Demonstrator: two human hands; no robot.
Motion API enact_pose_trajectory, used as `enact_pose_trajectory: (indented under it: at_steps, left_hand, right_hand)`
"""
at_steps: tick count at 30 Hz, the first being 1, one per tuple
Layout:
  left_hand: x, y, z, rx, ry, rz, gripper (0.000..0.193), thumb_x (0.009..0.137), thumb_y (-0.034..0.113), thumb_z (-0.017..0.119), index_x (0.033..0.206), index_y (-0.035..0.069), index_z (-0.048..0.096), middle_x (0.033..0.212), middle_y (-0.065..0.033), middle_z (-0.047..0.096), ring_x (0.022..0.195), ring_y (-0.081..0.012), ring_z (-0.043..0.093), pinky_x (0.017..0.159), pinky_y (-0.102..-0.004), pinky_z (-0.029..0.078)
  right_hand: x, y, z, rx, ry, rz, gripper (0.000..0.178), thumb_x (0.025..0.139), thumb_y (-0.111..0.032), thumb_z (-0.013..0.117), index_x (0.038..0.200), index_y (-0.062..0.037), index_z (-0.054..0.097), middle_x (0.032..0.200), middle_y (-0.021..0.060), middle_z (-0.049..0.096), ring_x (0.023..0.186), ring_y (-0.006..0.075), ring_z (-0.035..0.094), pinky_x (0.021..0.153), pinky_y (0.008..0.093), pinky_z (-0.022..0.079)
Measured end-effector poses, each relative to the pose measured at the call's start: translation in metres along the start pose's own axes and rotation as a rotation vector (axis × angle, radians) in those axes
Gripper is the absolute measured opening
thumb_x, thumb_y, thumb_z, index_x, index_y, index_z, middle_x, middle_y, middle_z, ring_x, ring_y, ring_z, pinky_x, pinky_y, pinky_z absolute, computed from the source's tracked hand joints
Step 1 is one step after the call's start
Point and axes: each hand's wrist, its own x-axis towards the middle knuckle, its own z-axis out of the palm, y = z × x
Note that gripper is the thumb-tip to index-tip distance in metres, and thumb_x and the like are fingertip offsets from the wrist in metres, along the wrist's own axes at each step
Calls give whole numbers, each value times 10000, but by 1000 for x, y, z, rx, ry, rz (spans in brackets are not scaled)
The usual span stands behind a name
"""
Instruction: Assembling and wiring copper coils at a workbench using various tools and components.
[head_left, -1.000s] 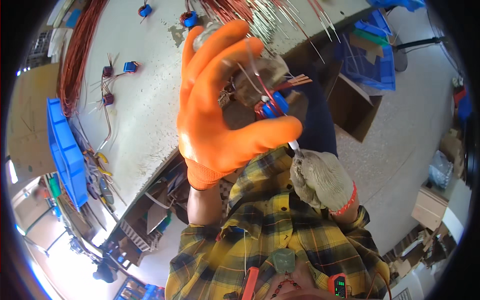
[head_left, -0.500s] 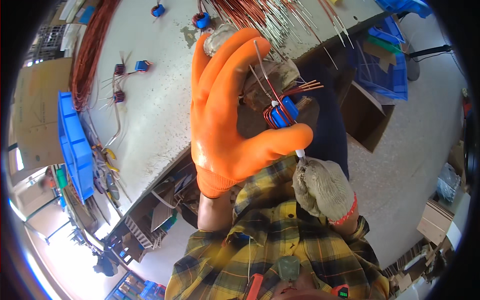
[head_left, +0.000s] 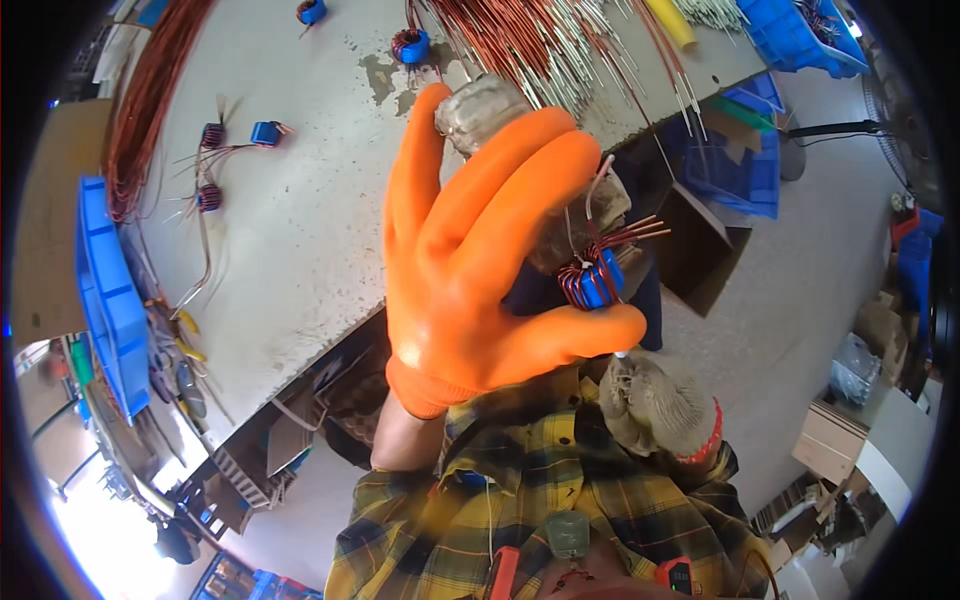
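My left hand [head_left: 470, 260], in an orange rubber glove, pinches a blue ring-shaped coil [head_left: 602, 282] wound with red-brown copper wire. Its thumb lies along the coil's lower side, and the index finger bends over above. Several copper wire ends [head_left: 645, 230] stick out to the right of the coil, and a pale-ended wire [head_left: 600, 190] rises beside the index fingertip. Just below the thumb, my right hand [head_left: 660, 405], in a grey knit glove, is closed in a fist. A small whitish tip shows at its top; the rest of what it grips is hidden.
On the worktable [head_left: 300, 220] lie another blue coil [head_left: 410, 46], a small blue coil [head_left: 265, 133], a heap of tinned copper wires [head_left: 530, 50] and a long wire bundle [head_left: 160, 95]. Pliers [head_left: 187, 335] lie near a blue tray [head_left: 112, 300]. An open carton [head_left: 705, 250] stands below the table's right edge.
Both hands and the coil have shifted slightly right and down in the picture. The wire beside the index finger now looks bent, and less of the whitish piece shows above the right fist.
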Motion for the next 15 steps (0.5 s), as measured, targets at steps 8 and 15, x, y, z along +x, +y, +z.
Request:
enact_pose_trajectory:
  at_steps: [8, 15]
  left_hand:
    - [0, -2, -2, 50, 14, -6, 955, 541, 573, 934, 1223, -50, 695, 1186, -237, 736, 1105, -414, 714, 1178, -649, 326]
    - [0, -1, 2, 41, 56, -4, 891, 537, 536, 923, 1184, -37, 707, 1183, -220, 740, 1082, -401, 714, 1178, -644, 337]
  right_hand:
    - [12, 8, -3, -164, 322, -200, 470, 1027, -355, 676, 1274, 33, 577, 1015, 150, 681, 871, 247, 744, 591, 309, 604]
    - [17, 27, 46, -985, 364, -482, 490, 1065, -442, 587, 1192, 32, 600, 747, 119, 632, 556, 209, 648, 419, 293, 498]
